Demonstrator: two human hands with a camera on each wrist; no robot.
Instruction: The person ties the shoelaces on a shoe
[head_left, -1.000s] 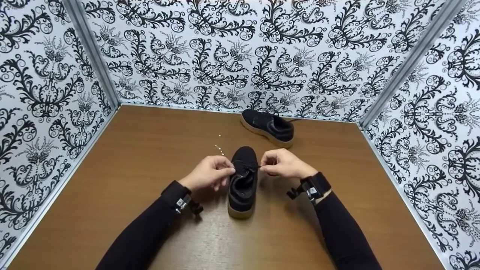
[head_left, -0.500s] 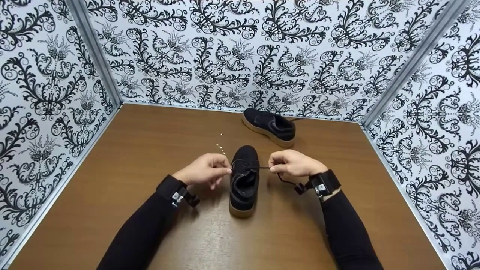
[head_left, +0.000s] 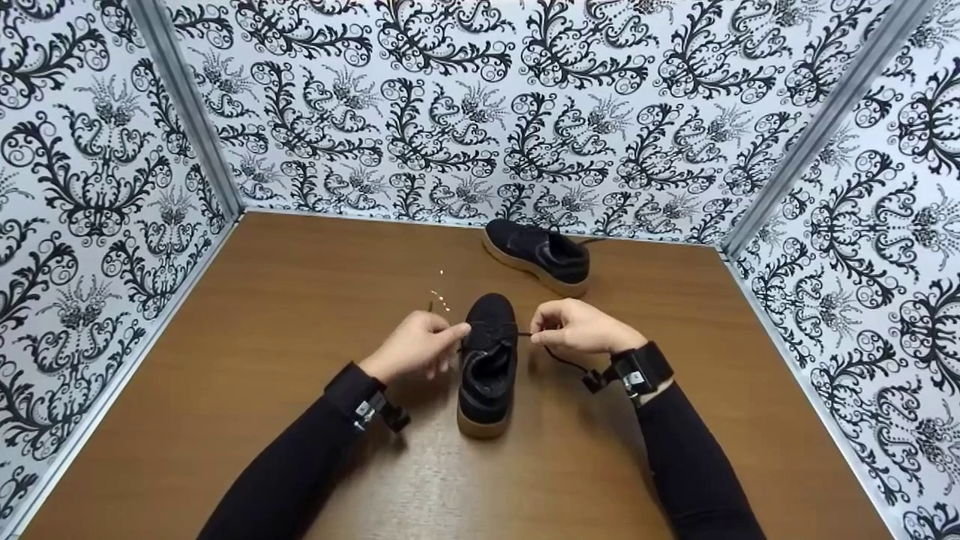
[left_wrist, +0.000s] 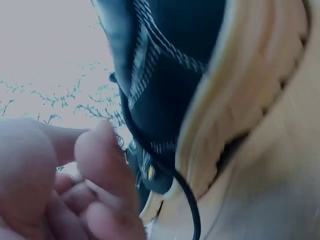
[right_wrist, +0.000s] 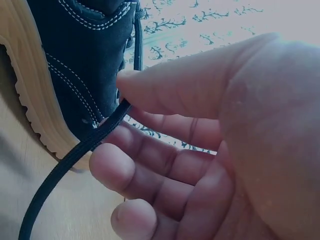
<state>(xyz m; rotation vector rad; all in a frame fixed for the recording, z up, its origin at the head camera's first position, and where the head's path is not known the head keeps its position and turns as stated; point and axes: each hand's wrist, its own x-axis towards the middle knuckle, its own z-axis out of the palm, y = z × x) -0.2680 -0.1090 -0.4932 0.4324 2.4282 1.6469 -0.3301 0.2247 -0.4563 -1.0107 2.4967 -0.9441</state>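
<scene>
A brown table [head_left: 322,255] bears two dark shoes [head_left: 487,371]

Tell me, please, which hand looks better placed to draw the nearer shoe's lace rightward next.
Probably the right hand: it pinches the lace to the right of the nearer shoe. The left hand is on the opposite side; whether it holds lace is unclear.

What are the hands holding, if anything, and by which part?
Right hand: a black shoelace, pinched partway along, between the nearer shoe and the lace's trailing length. Left hand: beside that shoe; can't tell whether it holds anything.
</scene>
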